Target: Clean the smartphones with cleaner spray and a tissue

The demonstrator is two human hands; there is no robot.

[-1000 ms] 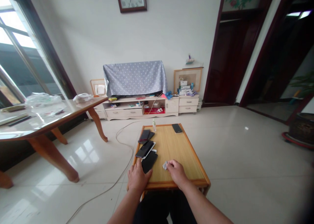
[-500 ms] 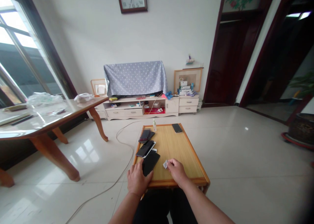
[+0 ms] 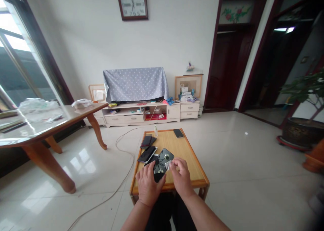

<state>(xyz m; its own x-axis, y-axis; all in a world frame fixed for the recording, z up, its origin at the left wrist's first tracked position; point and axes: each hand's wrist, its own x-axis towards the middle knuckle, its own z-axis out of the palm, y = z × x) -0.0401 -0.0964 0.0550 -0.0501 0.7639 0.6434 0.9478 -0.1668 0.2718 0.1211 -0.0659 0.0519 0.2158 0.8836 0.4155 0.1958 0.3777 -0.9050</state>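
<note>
My left hand (image 3: 149,183) grips a dark smartphone (image 3: 162,165) by its lower left side, tilted up off the low table, its glossy patterned face toward me. In my right hand (image 3: 181,175) a small white wipe (image 3: 167,164) is pinched between thumb and fingers, against or very close to the phone's right edge. Just beyond my left hand, several dark phones (image 3: 146,154) lie overlapping along the table's left side. Part of that pile is hidden behind the held phone.
The low wooden table (image 3: 174,143) also carries another phone (image 3: 178,133) at its far right and a small clear bottle (image 3: 156,130) at its far edge. A cable (image 3: 124,177) runs over the floor on the left. A larger table (image 3: 83,112) stands further left.
My left hand has lifted the phone from the table and tilted it up. My right hand has brought the wipe to the phone. The view has shifted a little to the right.
</note>
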